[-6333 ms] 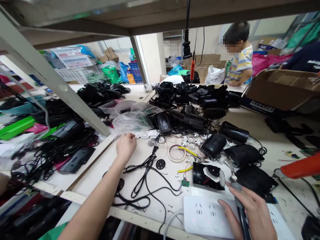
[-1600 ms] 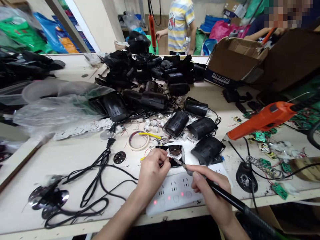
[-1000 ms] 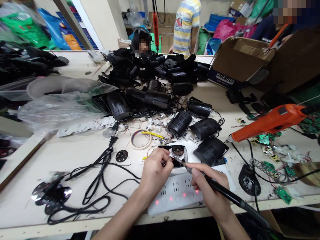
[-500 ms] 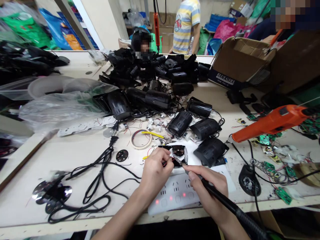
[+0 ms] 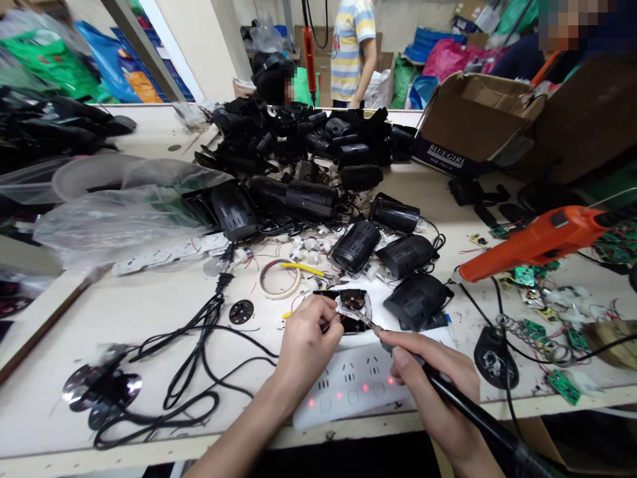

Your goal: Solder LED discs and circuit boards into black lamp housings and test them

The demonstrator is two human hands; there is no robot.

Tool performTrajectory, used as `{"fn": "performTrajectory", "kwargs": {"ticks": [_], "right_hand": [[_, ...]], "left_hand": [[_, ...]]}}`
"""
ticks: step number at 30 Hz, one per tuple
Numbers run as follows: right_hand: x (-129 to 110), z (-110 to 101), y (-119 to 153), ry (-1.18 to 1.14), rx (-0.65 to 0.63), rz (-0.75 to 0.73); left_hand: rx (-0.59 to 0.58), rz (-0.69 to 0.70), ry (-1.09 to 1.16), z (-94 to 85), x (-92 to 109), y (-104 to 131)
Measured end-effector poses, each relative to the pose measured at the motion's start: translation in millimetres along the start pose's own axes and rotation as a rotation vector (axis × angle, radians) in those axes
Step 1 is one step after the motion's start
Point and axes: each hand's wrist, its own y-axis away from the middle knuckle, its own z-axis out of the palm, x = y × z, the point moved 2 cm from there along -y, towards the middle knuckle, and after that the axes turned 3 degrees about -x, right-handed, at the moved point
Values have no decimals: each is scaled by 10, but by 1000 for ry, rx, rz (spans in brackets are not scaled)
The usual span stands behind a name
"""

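Note:
My right hand (image 5: pixel 440 372) is closed around a soldering iron (image 5: pixel 470 411) like a pen, its metal tip pointing up and left at the small black part on the bench. That open black part (image 5: pixel 354 326) carries a round dark disc (image 5: pixel 352 300) with whitish material around it. At its left edge, my left hand (image 5: pixel 309 335) is pinched shut over thin red and dark wires (image 5: pixel 326 326); its fingertips partly hide what they grip. Just below both hands lies a white power strip (image 5: pixel 348 398) with red lights lit.
Black housings (image 5: pixel 418 299) stand behind and right, with a larger pile beyond. An orange electric screwdriver (image 5: pixel 532 245) lies right, above green circuit boards (image 5: pixel 562 386). Left are a coiled black cord (image 5: pixel 199 352) and a tape roll (image 5: pixel 279 292). A person in a striped shirt (image 5: pixel 352 53) stands opposite.
My right hand has shifted right and slightly down, drawing the soldering iron's tip back a little from the black part. My left hand stays in place. The person in stripes moved left.

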Motion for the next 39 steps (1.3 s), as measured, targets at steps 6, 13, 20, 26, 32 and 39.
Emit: {"fn": "performTrajectory", "kwargs": {"ticks": [6, 13, 20, 26, 32, 39], "right_hand": [[-6, 29, 5, -10, 10, 32], [-29, 72, 9, -67, 13, 73], [-6, 44, 14, -67, 0, 72], [23, 41, 31, -59, -6, 74], [39, 10, 39, -67, 4, 76], [48, 9, 32, -71, -2, 78]], "left_hand": [[0, -9, 21, -6, 1, 0], [-40, -11, 78, -63, 4, -12], [-41, 21, 21, -57, 11, -41], [-62, -48, 54, -45, -38, -66], [-74, 25, 31, -102, -18, -58], [-104, 54, -76, -137, 19, -44]]}}
